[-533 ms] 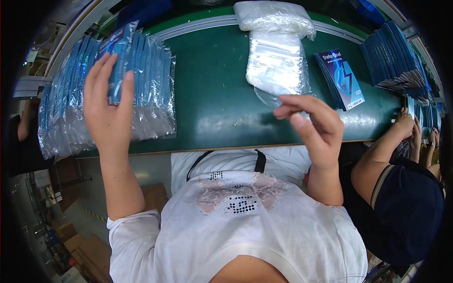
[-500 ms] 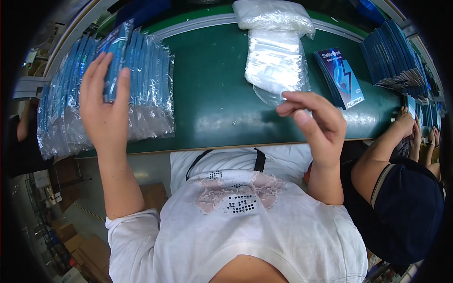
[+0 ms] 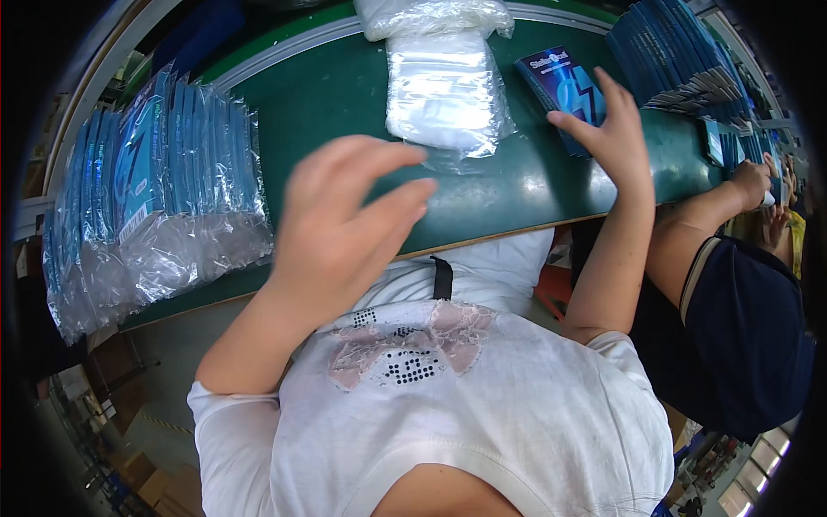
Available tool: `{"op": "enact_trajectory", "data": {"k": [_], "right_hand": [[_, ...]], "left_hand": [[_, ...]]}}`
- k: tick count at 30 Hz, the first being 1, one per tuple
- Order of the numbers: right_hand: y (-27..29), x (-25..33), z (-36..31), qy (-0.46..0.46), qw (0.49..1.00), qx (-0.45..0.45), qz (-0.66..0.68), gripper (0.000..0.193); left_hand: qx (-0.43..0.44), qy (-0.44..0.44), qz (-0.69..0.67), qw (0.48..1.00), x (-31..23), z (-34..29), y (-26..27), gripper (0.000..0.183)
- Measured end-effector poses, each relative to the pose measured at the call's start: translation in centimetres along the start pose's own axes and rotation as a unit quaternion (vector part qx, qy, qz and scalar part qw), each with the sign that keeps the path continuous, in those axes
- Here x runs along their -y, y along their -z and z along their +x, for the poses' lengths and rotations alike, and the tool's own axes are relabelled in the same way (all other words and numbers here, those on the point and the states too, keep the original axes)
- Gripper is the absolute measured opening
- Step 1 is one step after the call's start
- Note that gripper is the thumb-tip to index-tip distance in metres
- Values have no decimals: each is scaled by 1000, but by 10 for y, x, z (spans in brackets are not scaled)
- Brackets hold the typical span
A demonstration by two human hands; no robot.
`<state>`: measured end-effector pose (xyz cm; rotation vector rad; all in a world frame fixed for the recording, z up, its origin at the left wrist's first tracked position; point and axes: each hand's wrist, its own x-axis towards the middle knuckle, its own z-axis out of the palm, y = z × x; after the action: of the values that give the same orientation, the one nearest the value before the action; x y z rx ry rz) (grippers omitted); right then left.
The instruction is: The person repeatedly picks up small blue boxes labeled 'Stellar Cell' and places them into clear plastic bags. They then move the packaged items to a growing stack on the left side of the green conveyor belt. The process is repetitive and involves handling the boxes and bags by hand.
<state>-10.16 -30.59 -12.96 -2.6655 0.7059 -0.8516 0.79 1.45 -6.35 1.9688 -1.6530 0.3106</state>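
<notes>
A small stack of flat blue boxes [image 3: 562, 84] lies on the green table at the right. My right hand [image 3: 622, 145] is over its near end, thumb and fingers spread to either side; whether they touch the top box I cannot tell. My left hand [image 3: 332, 220], slightly blurred, hovers above the table's front edge with fingers apart and nothing in them. Just beyond it lies a pile of clear plastic bags [image 3: 444, 90]. On the left stands a long row of bagged blue boxes [image 3: 185, 159], the one in front leaning and showing its printed face.
A tall stack of blue boxes [image 3: 676, 56] stands at the far right. Beside me on the right a co-worker's arm [image 3: 715, 211] reaches onto the table [image 3: 345, 95]. A clear wrapped bundle [image 3: 435, 15] lies at the back. Cardboard boxes [image 3: 159, 487] are on the floor at lower left.
My left hand has left the bagged row and moved right, toward the clear bags. My right hand has moved from beside the bags to the small box stack. The view has shifted.
</notes>
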Motion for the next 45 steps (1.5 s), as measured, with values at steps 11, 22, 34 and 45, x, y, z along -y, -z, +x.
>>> {"op": "enact_trajectory", "data": {"k": [11,22,34,45], "right_hand": [[23,59,-49,-201,727,11,657,62],[19,108,-99,-315,411,335,787,73],[6,110,-92,-328,544,232,736,55],[5,137,-94,-343,715,112,599,31]], "left_hand": [[11,156,-159,975,31,14,-65,16],[-28,293,-335,895,22,16,-68,10],[19,368,-341,865,33,2,-57,11],[-33,136,-227,964,16,-3,-51,15]]}}
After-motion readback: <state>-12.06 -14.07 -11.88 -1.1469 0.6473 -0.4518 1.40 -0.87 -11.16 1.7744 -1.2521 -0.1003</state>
